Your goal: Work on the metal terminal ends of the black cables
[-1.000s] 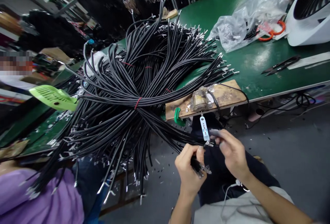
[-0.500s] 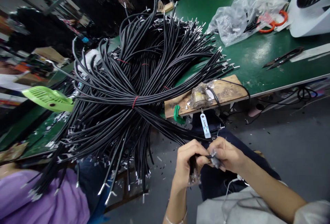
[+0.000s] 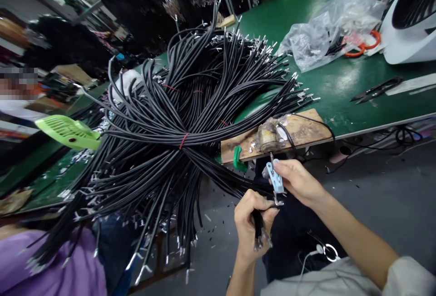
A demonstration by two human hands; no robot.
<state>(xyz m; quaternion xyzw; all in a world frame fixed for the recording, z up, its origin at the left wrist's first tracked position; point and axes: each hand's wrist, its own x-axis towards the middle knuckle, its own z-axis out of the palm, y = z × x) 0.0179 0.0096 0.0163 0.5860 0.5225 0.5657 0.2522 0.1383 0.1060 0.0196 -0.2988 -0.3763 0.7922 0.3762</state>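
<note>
My left hand (image 3: 250, 221) is closed around a bunch of black cables (image 3: 258, 221), their stripped ends poking out below the fist. One cable end with silvery bare strands (image 3: 277, 201) sticks out past the thumb, just under a light blue clothespin (image 3: 276, 181). That clip sits on the shaft of a small grimy motor (image 3: 267, 137), and my right hand (image 3: 299, 178) pinches its side. Some right fingertips are hidden behind the clip. The motor is fixed on a wooden board (image 3: 308, 125), with a green clamp (image 3: 239, 159) at its edge.
A large heap of black cables (image 3: 190, 139), tied with red bands, covers much of the green table (image 3: 335, 100). A green fan (image 3: 68, 133), plastic bag (image 3: 306, 43), orange-handled scissors (image 3: 366, 46) and thread snips (image 3: 376, 90) lie around. A person's purple sleeve (image 3: 61, 264) is at lower left.
My right hand has moved up from the cable ends beside my left hand to the blue clothespin and taken hold of it. The left hand keeps its cables. The view has shifted slightly.
</note>
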